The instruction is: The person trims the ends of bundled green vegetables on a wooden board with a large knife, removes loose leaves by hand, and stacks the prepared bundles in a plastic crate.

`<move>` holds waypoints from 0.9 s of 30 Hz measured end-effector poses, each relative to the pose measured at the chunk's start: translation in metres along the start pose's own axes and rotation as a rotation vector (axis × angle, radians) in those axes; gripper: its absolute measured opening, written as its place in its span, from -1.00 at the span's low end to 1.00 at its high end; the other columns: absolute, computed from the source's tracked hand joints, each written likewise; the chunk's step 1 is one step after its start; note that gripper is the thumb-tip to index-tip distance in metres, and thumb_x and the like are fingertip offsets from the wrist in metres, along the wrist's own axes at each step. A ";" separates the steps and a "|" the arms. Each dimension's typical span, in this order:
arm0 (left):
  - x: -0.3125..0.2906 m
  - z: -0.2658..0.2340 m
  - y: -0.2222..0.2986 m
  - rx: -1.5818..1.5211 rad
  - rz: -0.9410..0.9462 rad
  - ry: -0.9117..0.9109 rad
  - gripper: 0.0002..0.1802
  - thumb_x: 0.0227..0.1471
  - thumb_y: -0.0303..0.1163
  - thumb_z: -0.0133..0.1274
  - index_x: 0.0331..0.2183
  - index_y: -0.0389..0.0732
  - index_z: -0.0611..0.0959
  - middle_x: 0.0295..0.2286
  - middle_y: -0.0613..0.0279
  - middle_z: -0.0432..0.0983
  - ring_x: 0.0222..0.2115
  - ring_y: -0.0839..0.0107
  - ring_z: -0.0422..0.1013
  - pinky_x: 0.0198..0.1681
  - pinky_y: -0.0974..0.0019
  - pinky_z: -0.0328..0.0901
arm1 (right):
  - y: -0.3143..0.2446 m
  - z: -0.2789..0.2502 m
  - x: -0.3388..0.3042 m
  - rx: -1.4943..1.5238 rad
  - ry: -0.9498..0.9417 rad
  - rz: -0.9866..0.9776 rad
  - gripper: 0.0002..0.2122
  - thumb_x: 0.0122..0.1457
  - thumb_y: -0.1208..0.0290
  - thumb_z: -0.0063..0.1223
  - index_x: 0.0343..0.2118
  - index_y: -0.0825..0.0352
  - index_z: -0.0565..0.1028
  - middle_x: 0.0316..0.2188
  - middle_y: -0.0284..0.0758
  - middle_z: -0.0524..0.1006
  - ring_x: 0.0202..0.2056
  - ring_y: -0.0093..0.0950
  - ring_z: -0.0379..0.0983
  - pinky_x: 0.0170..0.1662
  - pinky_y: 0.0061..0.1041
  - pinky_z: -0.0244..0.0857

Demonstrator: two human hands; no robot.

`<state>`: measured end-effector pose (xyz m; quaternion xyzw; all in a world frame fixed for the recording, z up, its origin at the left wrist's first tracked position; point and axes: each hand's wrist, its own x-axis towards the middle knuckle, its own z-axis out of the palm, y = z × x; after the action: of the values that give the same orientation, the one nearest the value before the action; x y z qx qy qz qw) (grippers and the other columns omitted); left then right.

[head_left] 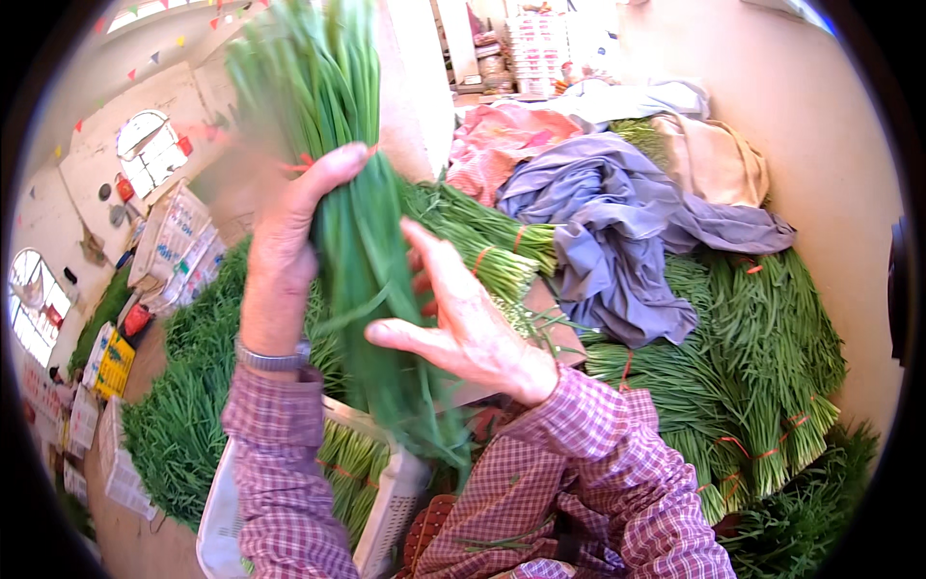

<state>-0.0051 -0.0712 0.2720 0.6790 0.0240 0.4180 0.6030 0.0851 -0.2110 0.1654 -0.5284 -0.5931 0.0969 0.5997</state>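
Note:
A bundle of long green chives is held up in front of me, its lower leaves hanging down and blurred. My left hand is wrapped round it just below a red tie, thumb across the front. Close against the bundle's right side is my right hand, thumb and fingers spread apart. Some of its fingertips are partly hidden near the leaves; whether they touch them I cannot tell. Below the hanging leaves stands a white plastic crate with tied chives inside.
Tied chives lie beyond my right hand, their pale stem ends toward me. A grey-purple cloth covers part of the pile. More banded bundles are stacked at the right, by the wall. Loose greens are heaped at the left.

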 end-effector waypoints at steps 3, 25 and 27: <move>-0.010 -0.043 0.013 0.393 -0.099 -0.128 -0.28 -0.28 -0.43 0.33 -0.01 -0.37 0.45 -0.20 0.12 0.53 -0.24 0.38 0.49 -0.09 0.33 0.38 | 0.080 0.001 -0.006 -0.188 -0.150 -0.114 -0.40 0.08 0.17 0.21 0.15 0.27 0.28 -0.11 -0.15 0.37 -0.12 -0.22 0.41 -0.11 -0.25 0.35; -0.077 -0.122 -0.202 0.876 -0.387 -0.571 0.51 -0.48 0.05 0.48 0.27 -0.43 -0.11 0.22 -0.28 0.01 0.27 0.04 -0.03 0.31 0.13 -0.11 | 0.264 -0.017 -0.057 -0.577 -0.106 0.529 -0.63 0.14 0.31 -0.07 -0.01 0.37 0.33 -0.25 0.07 0.49 -0.27 0.03 0.47 -0.17 -0.02 0.33; -0.052 -0.115 -0.196 0.518 -0.668 -0.386 0.28 -0.27 -0.14 0.40 0.26 -0.45 -0.05 0.20 -0.20 0.09 0.25 0.14 0.03 0.29 0.16 -0.06 | 0.261 -0.024 -0.061 -0.436 -0.009 0.559 -0.62 0.16 0.28 -0.05 -0.03 0.41 0.37 -0.34 -0.02 0.54 -0.33 -0.12 0.51 -0.24 -0.13 0.35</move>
<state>-0.0150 0.0463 0.0705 0.8278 0.2324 0.0471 0.5085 0.2207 -0.1583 -0.0609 -0.7856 -0.4348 0.1308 0.4203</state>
